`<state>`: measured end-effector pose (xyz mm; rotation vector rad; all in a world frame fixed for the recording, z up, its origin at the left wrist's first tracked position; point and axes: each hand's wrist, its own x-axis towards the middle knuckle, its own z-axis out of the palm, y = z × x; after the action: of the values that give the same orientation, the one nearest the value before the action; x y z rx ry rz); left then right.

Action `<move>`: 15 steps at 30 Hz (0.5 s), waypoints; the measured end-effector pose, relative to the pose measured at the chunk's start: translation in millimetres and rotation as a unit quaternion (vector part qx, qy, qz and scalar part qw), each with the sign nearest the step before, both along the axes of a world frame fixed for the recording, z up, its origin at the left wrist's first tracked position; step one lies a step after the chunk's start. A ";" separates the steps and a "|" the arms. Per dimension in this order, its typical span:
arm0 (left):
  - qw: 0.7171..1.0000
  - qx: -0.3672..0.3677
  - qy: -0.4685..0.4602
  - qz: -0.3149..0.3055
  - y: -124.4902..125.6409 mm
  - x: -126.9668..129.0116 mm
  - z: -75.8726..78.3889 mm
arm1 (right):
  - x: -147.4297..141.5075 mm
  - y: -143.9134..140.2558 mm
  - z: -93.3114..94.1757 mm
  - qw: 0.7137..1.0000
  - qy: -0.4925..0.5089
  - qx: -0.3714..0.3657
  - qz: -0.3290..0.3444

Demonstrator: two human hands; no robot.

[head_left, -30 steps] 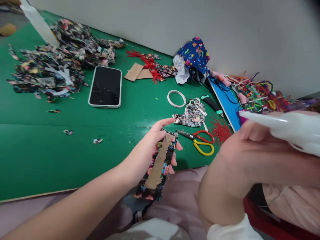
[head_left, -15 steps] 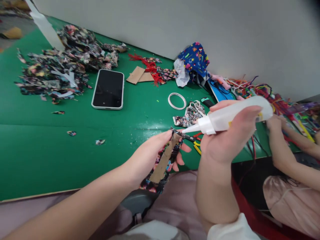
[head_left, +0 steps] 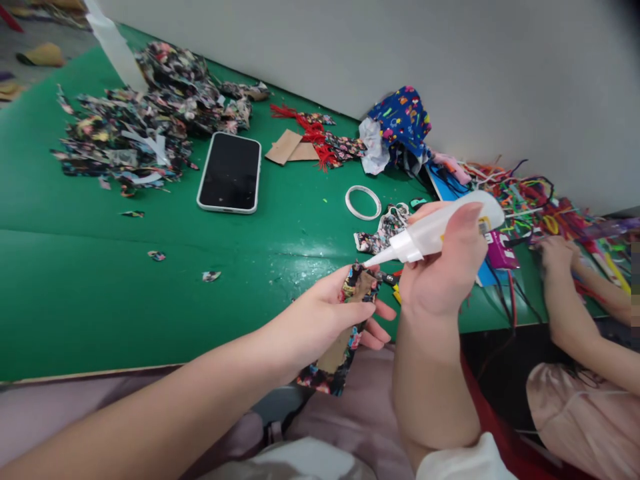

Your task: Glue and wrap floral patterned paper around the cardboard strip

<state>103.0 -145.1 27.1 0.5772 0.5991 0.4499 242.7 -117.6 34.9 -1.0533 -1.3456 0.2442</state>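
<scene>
My left hand [head_left: 325, 313] grips a narrow strip of brown cardboard [head_left: 334, 350] edged with dark floral fabric [head_left: 320, 381], its thumb lying across the middle and fingers behind. In my right hand [head_left: 440, 267] is a white squeeze glue bottle [head_left: 440, 230], tilted down to the left. The bottle's nozzle tip is at the strip's upper end; whether glue is coming out cannot be made out. Just behind the right hand lie a floral fabric piece with white trim [head_left: 383, 230] and pliers [head_left: 397, 293] with red and yellow handles, partly hidden.
A phone [head_left: 230, 173] lies left of centre beside a heap of floral fabric scraps [head_left: 125, 143] and another white bottle [head_left: 117, 53]. Toward the wall are cardboard pieces [head_left: 284, 147], a tape roll [head_left: 363, 203] and blue patterned cloth [head_left: 403, 120]. At right, another person's hands [head_left: 557, 257] reach among colourful cords [head_left: 530, 193].
My left thumb has moved from the strip's upper end down across its middle, uncovering floral fabric at the top edge. The bottle's nozzle stays at the upper end. The view has shifted slightly.
</scene>
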 end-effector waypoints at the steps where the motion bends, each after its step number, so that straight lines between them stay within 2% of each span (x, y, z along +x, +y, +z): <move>1: 1.000 -0.004 -0.001 0.003 -0.1 -0.2 0.7 | -0.1 0.9 -1.1 1.000 0.003 -0.002 0.003; 15: 1.000 -0.004 -0.021 0.005 -0.6 -0.4 -0.5 | -6.5 -5.3 6.6 0.998 0.048 -0.046 0.005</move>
<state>102.6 -145.7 26.6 0.5563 0.5630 0.4680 236.2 -122.9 41.4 -1.0993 -1.2628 0.3629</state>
